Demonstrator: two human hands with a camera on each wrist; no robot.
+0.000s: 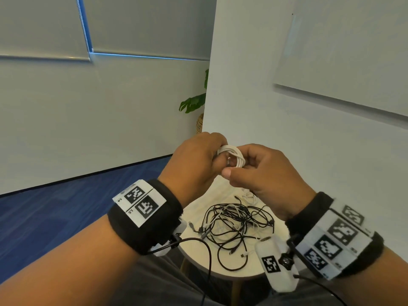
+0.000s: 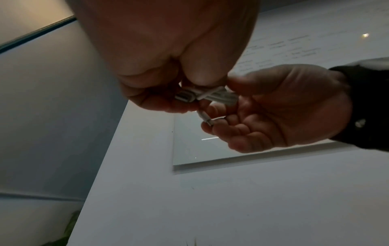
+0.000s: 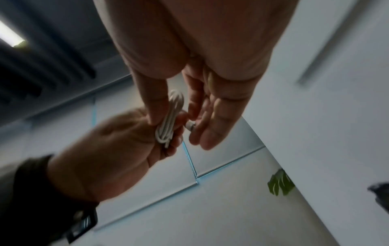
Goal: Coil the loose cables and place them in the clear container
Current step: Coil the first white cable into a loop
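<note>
Coil [image 1: 231, 156] sits pinched by left hand [image 1: 194, 160]; right hand [image 1: 262, 173] pinches its plug end, which may slip and unwind.

An office: wall whiteboard [image 1: 344, 51], roller blinds [image 1: 44, 25], blue carpet [image 1: 55, 208]

A small round pale table [image 1: 247, 275] was seen, on which a tangle of black and white cables [image 1: 235, 226] was lying loose.
</note>
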